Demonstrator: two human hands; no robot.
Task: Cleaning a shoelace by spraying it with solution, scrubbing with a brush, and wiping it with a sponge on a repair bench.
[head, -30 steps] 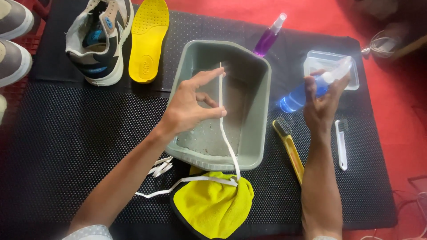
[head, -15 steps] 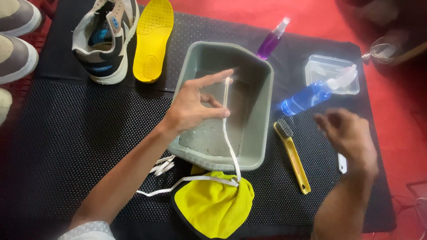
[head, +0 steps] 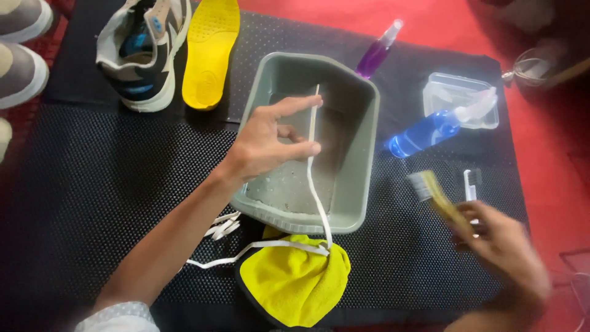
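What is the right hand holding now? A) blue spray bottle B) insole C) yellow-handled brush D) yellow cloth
C: the right hand grips the brush by its yellow handle, while the blue bottle lies on the mat, apart from it.

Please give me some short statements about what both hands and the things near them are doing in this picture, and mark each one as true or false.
1. The left hand holds a white shoelace over the grey basin. True.
2. The right hand holds the blue spray bottle. False: it holds a yellow-handled brush; the bottle lies on the mat.
3. The shoelace runs down onto a yellow cloth. True.
4. The yellow insole lies inside the basin. False: it lies on the mat, beside a sneaker.
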